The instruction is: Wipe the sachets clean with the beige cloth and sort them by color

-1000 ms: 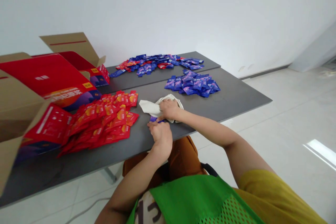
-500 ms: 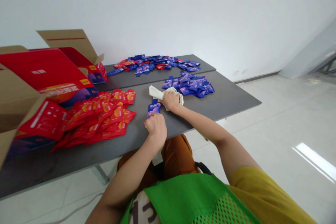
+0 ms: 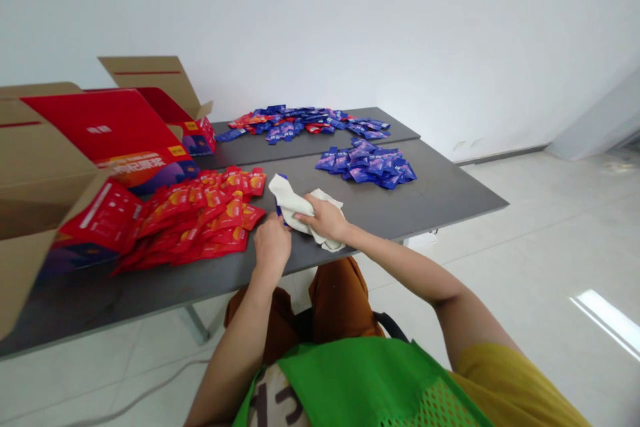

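Observation:
My left hand (image 3: 273, 245) is closed on the lower end of a blue sachet (image 3: 279, 211) above the table near its front edge. Most of that sachet is hidden behind a white cloth (image 3: 289, 202). With my right hand (image 3: 326, 217) I grip the cloth; one part lies against the sachet, and the rest spreads out under and behind my fingers. Left of my hands lies a heap of red sachets (image 3: 210, 217). Beyond my right hand is a pile of blue sachets (image 3: 373, 163).
Along the back of the grey table (image 3: 425, 197) runs a row of mixed blue and red sachets (image 3: 300, 120). An open red carton (image 3: 100, 133) stands at the left, with another open carton (image 3: 200, 137) behind it. A white wall (image 3: 320, 27) rises behind the table.
My left hand has drawn the sachet slightly to the left. My right hand has lifted the cloth and brought it across the sachet, covering its printed face. The view has shifted a little.

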`<action>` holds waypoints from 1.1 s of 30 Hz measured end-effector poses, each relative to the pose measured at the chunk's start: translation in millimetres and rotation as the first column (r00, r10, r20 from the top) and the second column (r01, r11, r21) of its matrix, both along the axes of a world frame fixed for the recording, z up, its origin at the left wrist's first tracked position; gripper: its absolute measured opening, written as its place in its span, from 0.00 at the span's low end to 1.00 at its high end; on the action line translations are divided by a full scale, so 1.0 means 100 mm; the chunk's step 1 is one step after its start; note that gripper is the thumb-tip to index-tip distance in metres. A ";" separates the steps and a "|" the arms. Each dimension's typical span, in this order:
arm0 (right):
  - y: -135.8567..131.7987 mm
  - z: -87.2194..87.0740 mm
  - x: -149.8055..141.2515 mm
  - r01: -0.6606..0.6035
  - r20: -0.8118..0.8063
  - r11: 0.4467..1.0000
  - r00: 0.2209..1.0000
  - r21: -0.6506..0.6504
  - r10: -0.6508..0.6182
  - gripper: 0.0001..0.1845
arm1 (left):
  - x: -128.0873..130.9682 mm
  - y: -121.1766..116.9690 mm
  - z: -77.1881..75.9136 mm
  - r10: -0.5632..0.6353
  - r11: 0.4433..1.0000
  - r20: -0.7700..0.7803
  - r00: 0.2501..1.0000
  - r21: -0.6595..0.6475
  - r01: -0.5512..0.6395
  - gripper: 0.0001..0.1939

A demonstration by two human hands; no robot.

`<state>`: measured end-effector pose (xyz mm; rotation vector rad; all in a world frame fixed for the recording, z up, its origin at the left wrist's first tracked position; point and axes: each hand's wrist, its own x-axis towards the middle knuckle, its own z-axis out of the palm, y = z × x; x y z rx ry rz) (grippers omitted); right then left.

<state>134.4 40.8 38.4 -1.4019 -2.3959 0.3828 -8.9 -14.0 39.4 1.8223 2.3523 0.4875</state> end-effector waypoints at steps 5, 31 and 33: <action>0.26 -0.09 -0.39 -0.095 0.062 0.995 0.994 0.028 0.093 0.19 | -0.19 0.03 -0.16 -0.004 0.998 0.199 0.980 -0.064 0.017 0.18; 0.25 0.16 0.45 -0.165 -0.456 0.981 0.868 0.105 0.195 0.18 | 0.13 -0.29 -0.31 0.026 0.966 -0.039 0.999 0.257 -0.015 0.27; 0.26 0.10 0.46 -0.158 -0.474 0.986 0.865 0.049 0.162 0.18 | 0.14 -0.26 -0.34 -0.118 0.973 -0.116 0.986 0.183 0.138 0.27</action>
